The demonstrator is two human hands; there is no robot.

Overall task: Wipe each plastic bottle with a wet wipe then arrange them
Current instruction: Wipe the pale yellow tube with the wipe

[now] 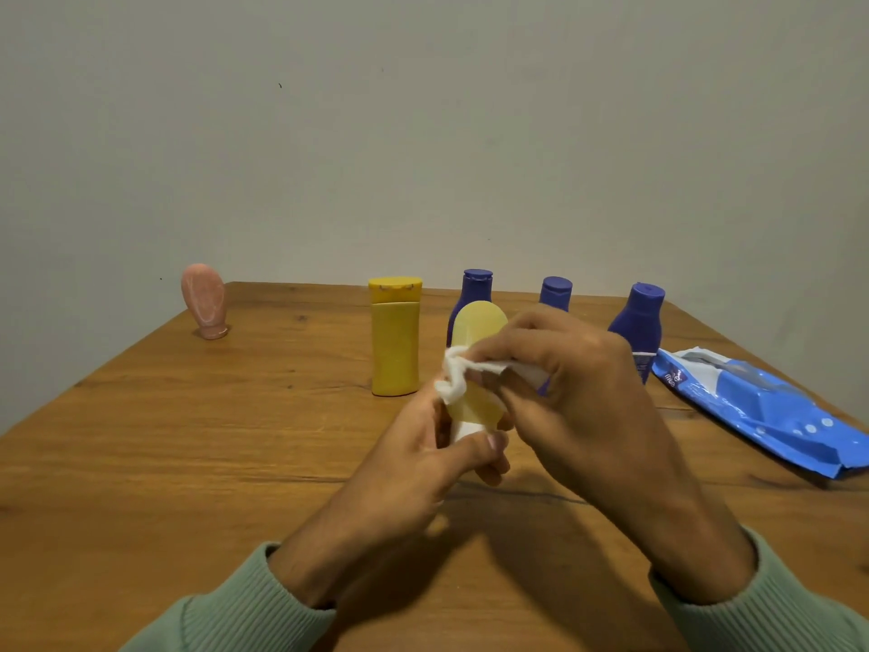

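Observation:
My left hand (pixel 435 456) grips the white cap end of a pale yellow bottle (pixel 477 331), holding it upright above the table, cap down. My right hand (pixel 569 392) pinches a crumpled white wet wipe (pixel 458 376) against the bottle's middle. Behind them stand a yellow bottle (pixel 395 341) and three purple bottles (pixel 477 287), (pixel 556 294), (pixel 638 322) in a rough row. The middle purple bottles are partly hidden by my hand and the held bottle. A pink bottle (pixel 204 301) stands cap down at the far left.
A blue wet wipe pack (pixel 762 411) lies at the right, close to the table's right edge. The wooden table (pixel 188 440) meets a plain wall at the back. Green sleeves cover both my forearms.

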